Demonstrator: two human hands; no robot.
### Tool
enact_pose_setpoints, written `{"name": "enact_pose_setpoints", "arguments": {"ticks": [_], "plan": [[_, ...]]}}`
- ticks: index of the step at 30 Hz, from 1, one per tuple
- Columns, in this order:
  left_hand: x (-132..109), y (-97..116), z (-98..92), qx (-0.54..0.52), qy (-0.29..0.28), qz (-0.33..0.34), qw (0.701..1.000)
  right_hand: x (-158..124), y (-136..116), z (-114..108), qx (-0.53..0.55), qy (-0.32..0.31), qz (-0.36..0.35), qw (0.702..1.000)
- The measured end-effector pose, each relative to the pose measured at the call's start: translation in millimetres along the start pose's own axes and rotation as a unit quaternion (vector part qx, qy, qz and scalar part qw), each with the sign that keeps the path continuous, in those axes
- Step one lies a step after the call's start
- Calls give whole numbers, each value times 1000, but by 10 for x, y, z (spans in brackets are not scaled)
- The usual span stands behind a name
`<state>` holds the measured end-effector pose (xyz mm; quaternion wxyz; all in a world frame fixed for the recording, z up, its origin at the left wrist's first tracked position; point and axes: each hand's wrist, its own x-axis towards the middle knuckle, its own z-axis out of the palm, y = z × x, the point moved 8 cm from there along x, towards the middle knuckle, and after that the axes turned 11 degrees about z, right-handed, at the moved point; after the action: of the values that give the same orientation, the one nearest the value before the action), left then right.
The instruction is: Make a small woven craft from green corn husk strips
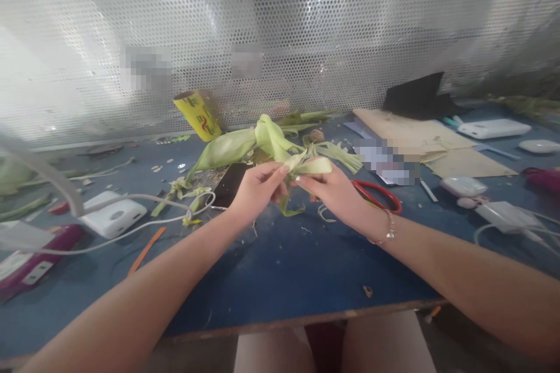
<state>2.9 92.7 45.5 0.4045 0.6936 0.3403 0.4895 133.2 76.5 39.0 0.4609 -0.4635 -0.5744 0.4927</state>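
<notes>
My left hand (262,185) and my right hand (326,183) meet over the middle of the blue table, fingers pinched on a strip of pale green corn husk (317,168). A narrow green end of it hangs below the fingers. Just behind, broad green husk leaves (231,148) lie in a loose pile, one folded upward. To the right of the pile is a fringed, shredded husk piece (341,154). Partly covered by my left hand is a dark phone-like slab (230,186). Scissors with red handles (382,201) rest beside my right wrist.
A yellow tube (199,116) leans by the perforated metal screen (284,23). White cables run from a white adapter (114,214) and a purple power strip (48,256) on the left. Cardboard sheets (406,128) and white chargers (503,217) lie on the right.
</notes>
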Motion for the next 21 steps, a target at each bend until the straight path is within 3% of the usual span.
{"name": "enact_pose_setpoints", "arguments": {"ticks": [5,9,15,18,21], "plan": [[-21,-20,61,-19,-30,-13,999,-5,-32,12,-4,-11,-54,998],[-51,-104,155,-80,-74,-57,992,9,-6,67,39,-53,-28,997],[-50,-136,96,-65,-17,-77,995,-4,90,-3,65,-1,19,998],[-57,-127,12,-17,37,-81,996,-48,59,-32,2,32,-32,999],[-65,-97,-40,36,56,-73,995,-160,-130,-10,-149,61,-154,975]]}}
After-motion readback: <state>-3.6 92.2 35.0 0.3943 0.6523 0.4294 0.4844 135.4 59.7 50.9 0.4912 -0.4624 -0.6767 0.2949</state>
